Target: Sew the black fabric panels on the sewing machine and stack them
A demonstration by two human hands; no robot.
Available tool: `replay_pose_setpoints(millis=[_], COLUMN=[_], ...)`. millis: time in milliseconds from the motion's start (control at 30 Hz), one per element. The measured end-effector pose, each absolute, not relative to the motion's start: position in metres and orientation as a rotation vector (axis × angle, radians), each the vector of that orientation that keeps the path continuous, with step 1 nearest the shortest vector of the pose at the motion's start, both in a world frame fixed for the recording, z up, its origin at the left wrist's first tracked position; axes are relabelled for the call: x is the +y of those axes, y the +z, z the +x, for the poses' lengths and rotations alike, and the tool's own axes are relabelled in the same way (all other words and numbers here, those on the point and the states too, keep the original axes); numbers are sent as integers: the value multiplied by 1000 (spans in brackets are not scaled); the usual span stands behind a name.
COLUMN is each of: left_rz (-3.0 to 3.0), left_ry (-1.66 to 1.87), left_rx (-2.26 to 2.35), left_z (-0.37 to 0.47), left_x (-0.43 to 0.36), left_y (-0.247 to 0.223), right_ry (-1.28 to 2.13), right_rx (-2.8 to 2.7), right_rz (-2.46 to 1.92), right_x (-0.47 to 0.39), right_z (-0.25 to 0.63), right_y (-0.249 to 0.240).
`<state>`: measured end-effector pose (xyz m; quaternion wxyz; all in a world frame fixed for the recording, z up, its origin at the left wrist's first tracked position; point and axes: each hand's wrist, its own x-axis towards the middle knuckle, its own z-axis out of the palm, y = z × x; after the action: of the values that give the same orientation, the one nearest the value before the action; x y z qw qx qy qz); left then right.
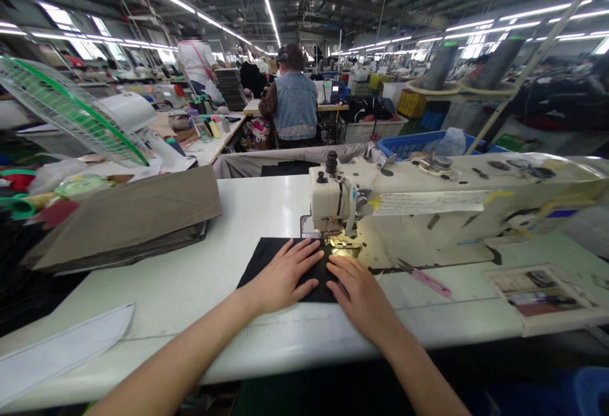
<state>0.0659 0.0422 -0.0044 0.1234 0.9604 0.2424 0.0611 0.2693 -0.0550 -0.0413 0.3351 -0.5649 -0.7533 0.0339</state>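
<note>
Step, as judged: the cloth (255,269) is being lined up or guided at the machine (404,181); which of the two, cannot tell. Cloth is lying flat on the table (280,203), its far right corner sitting just by the needle area. Next move appears to be calling for steady, even pressure, fingertips staying clear of the needle. Grip: left hand (284,276) is resting palm down, fingers spread, pinching nothing; right hand (360,289) is touching the right edge, fingers curving, thumb standing apart. Snips (428,280) are lying nearby.
</note>
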Motion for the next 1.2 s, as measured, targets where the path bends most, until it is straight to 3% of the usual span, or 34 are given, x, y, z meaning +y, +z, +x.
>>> replay_pose_setpoints(millis=[367, 867, 1200], left_rz=[2769, 2778, 2767], left_ry=[143, 238, 279], left_rx=[460, 569, 653], left_z=[48, 65, 71], left_x=[-9, 69, 86], left_y=[4, -7, -9], right_ry=[51, -29, 8], right_rx=[-2020, -2002, -1970], right_rz=[-1363, -1604, -1581], right_x=[-101, -32, -43], right_z=[272, 276, 275], right_y=[-38, -32, -32])
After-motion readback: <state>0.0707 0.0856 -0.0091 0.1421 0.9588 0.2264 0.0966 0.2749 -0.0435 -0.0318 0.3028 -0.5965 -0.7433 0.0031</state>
